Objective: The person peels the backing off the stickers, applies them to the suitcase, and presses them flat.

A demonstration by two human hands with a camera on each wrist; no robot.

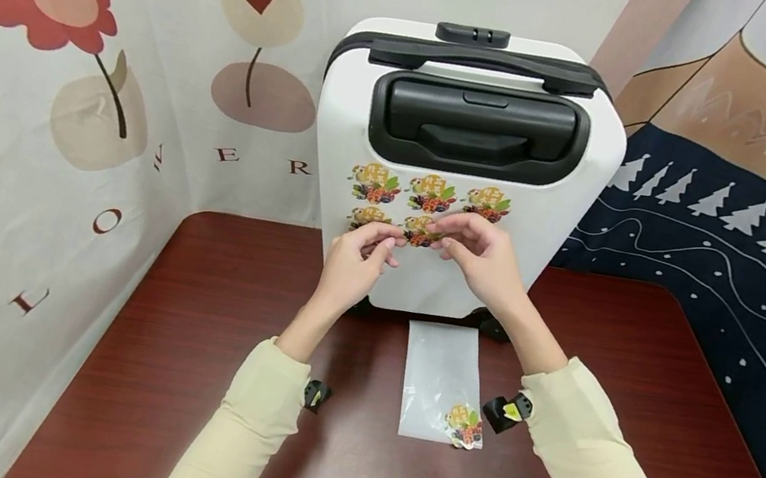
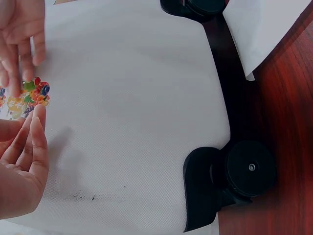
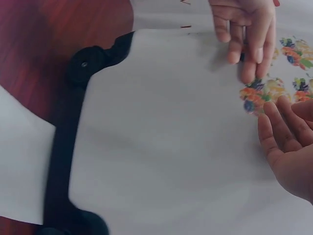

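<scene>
A white suitcase (image 1: 451, 284) stands upright, with several fruit stickers on its front in two rows. Both hands are at the middle sticker (image 1: 419, 232) of the lower row. My left hand (image 1: 355, 260) has its fingertips at the sticker's left edge, fingers fairly straight in the left wrist view. From the right, my right hand (image 1: 482, 260) reaches over the same sticker, its fingertips by the right edge and its fingers loosely extended in the right wrist view. The sticker (image 2: 29, 98) appears flat against the suitcase between the two hands.
A whitish sheet or sleeve (image 1: 441, 367) lies on the reddish-brown table (image 1: 193, 376) before the suitcase, with one more fruit sticker (image 1: 464, 426) at its near right corner. Black wheels (image 2: 250, 167) support the suitcase. Printed cloth (image 1: 175, 69) hangs behind and at both sides.
</scene>
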